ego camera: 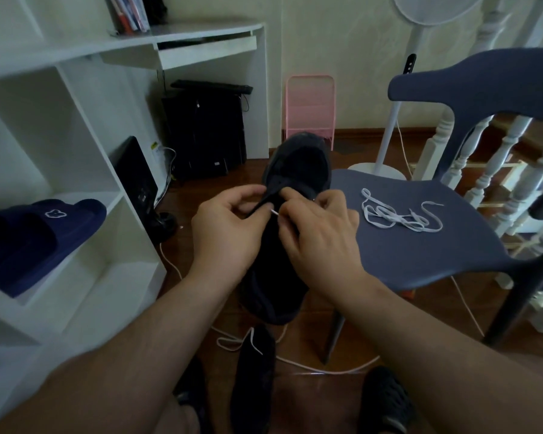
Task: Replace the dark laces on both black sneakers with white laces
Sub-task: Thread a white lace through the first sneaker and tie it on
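Head view: one black sneaker (290,233) is held above the floor, beside the blue chair (420,245). The left hand (226,233) is pinched on a dark lace (262,203); the right hand (320,236) is pinched on a white lace tip (275,213). Laces are judged soft and limp, best taken by the stiff tip. A spare white lace (398,214) is laid on the chair seat.

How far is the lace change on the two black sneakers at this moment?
Partly done. The sneaker on the floor already shows a white lace. Both hands, left and right, work a white lace tip at the held sneaker. A spare white lace waits on the chair.
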The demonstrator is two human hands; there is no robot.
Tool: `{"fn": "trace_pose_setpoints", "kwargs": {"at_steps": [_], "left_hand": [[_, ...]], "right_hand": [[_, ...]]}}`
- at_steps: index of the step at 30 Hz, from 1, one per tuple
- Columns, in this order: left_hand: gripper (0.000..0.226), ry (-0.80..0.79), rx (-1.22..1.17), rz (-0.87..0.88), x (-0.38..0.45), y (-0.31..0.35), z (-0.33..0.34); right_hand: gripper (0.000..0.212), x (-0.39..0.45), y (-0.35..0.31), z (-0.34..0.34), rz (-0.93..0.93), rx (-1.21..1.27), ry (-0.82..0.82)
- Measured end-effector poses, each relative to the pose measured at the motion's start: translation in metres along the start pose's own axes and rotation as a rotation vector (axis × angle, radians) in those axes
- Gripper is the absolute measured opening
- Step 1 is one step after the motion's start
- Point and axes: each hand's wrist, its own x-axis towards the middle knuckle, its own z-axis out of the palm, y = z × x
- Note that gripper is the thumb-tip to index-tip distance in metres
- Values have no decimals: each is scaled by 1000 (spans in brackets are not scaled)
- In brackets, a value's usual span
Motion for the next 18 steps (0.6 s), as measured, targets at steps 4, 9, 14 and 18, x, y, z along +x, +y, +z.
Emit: {"fn": "trace_pose_setpoints", "kwargs": {"at_steps": [4,9,14,18], "left_hand": [[21,18,10,-10,0,-3,0],[22,-38,71,-13,0,-4,1],[15,-28,84,10,-5,1,8],[15,-34,40,1,-7,1,10]], "right_hand": [[23,9,3,2,72,-131,-136],[17,11,5,-1,206,127,-25],[19,13,4,2,216,225,93],[13,16,6,1,249,231,120]]}}
